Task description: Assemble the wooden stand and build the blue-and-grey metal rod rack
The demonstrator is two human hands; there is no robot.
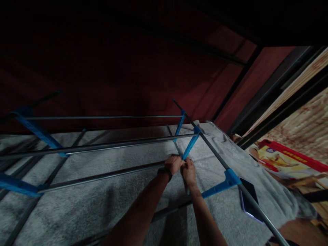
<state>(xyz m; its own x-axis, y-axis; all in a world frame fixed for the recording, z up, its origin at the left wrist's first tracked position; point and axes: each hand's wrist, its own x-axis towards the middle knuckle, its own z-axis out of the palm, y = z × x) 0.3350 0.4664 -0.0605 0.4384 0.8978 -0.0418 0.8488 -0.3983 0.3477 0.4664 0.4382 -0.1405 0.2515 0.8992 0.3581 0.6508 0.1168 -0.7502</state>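
At the far left we see a far-left blue connector point(42, 133), and at the near left a near-left blue connector point(19, 184), both parts of a frame that stands on a grey blanket point(87, 212). From this side the far tube point(102, 117) and the middle tube point(102, 147) run across to the right, well apart from our fingers.

The low tube point(102, 176) is the one that counts for our grip: its long axis runs left to right, rising slightly toward the far side, and its right end disappears under our left hand point(174, 164). That hand, with a dark wristband point(165, 173) behind it, appears curled over the tube end, palm down. Our right hand point(189, 169) is just beside it, its fingers at the foot of the middle blue connector point(190, 145); we cannot tell whether they clasp it or only press, since the contact is hidden.

So the tube lies to the left of the grip, with our left hand nearer to it, while the connector slopes up and away to the far right, its foot between our two hands.

Farther right, the long side tube point(214, 148) slants from far to near, through the near-right blue connector point(232, 177), with a phone point(246, 194) under it on the blanket.
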